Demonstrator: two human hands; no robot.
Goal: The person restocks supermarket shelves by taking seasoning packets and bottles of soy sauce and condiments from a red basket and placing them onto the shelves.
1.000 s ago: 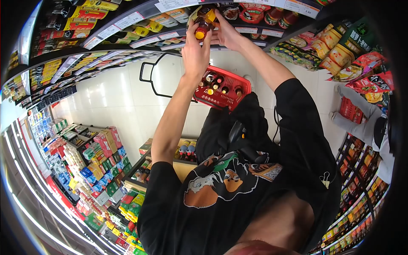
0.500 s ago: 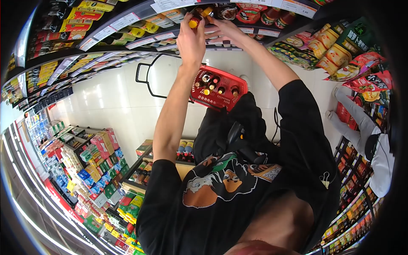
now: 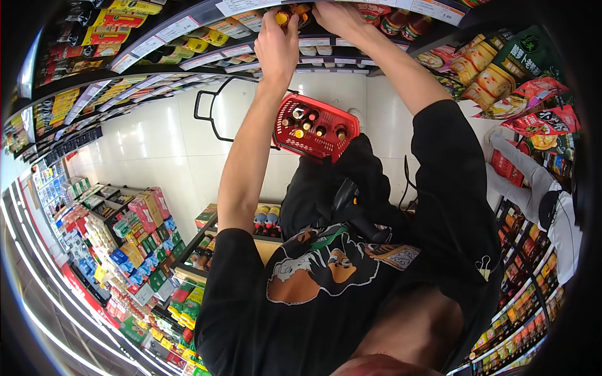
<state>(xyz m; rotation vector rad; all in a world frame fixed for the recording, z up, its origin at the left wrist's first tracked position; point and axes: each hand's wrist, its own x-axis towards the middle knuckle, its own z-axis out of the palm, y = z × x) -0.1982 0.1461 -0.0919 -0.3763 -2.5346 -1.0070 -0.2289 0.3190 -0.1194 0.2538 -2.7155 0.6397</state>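
My left hand (image 3: 276, 49) is closed around a jar with a yellow cap (image 3: 282, 18), held at the front of the shelf. Beside it, my right hand (image 3: 339, 19) reaches in among the shelf goods, and its fingertips are partly hidden at the top edge of the view. A second dark jar (image 3: 303, 12) stands between the two hands. Below them on the floor is a red shopping basket (image 3: 342, 119) with several capped bottles (image 3: 311, 116) upright in it.
Price labels (image 3: 433, 9) run along the shelf edge. Red-lidded jars (image 3: 394, 24) and hanging packets (image 3: 492, 81) are to the right. The basket's black handle (image 3: 202, 106) sticks out left. Another person in grey trousers (image 3: 523, 164) stands at the right, near a second red basket (image 3: 506, 164).
My right hand has moved up and slightly right, deeper into the shelf. My left hand, still gripping the yellow-capped jar, has shifted slightly up and left in view.
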